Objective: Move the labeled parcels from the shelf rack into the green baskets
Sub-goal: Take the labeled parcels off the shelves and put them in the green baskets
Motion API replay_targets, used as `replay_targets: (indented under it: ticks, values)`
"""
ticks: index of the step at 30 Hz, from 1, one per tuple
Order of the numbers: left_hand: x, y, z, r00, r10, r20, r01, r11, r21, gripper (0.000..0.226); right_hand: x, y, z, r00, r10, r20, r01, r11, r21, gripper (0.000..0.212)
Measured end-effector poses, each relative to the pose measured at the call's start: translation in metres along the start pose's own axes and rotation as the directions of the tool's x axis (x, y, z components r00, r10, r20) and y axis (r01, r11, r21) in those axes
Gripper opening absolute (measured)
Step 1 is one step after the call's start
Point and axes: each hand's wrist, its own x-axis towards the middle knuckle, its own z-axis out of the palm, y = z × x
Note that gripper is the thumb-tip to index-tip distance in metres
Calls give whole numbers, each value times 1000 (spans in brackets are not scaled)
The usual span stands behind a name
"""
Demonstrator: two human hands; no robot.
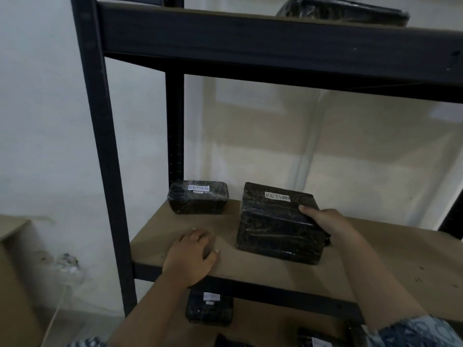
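A large black-wrapped parcel (273, 226) with a white "RETURN" label lies on the middle shelf board (250, 269) of the dark metal rack. My right hand (328, 221) grips its right side, thumb on top. My left hand (193, 254) rests flat on the board to the parcel's left, fingers apart, holding nothing. A smaller black parcel (198, 196) labeled "RETURN" sits at the back left of the same shelf. No green basket is in view.
The rack's left front post (100, 146) stands close by my left arm. Another black parcel (345, 11) lies on the shelf above. More labeled parcels (209, 309) sit on the shelf below. A cardboard box (15, 271) stands at the far left.
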Motion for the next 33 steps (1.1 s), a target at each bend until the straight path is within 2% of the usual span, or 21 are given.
replay_targets:
  ticks: [2,4,6,9,12,14,16,19,23,27,33]
  values:
    - [2,-2,-1,1000,8,15,-7,1000,-12,57,-8,-11,1,992,-108,-67,96,983,-156,73]
    - [4,-5,-3,999,19,26,-17,998,-66,55,-20,-26,9,952,-266,-152,217,935,-279,79]
    - [5,-9,-8,1000,18,24,-15,990,-139,54,-34,-43,26,877,-445,-181,372,868,-329,68]
    - [5,-22,-14,999,-5,-35,0,989,-146,71,-55,-67,72,759,-647,-77,602,742,-294,48]
    - [6,-47,-13,997,-57,-56,51,995,-89,85,-65,-82,123,704,-707,72,701,675,-228,43]
    - [4,-61,-13,997,-75,-29,73,996,-51,83,-61,-85,154,726,-669,158,687,697,-204,49]
    - [2,-68,-12,994,-105,-13,105,994,-44,76,-50,-84,180,780,-596,192,626,755,-198,58]
    - [2,-69,-10,992,-116,-45,114,993,-35,61,-28,-79,209,879,-460,125,477,852,-217,72]
    - [2,-70,-8,990,-120,-69,117,992,-47,61,0,-77,226,977,-215,1,213,965,-151,78]
    - [3,-72,-5,989,-117,-90,112,992,-60,65,12,-76,239,999,-23,-30,23,1000,10,74]
    - [3,-71,-7,990,-111,-89,106,993,-59,60,12,-71,246,998,-25,-51,30,994,107,61]
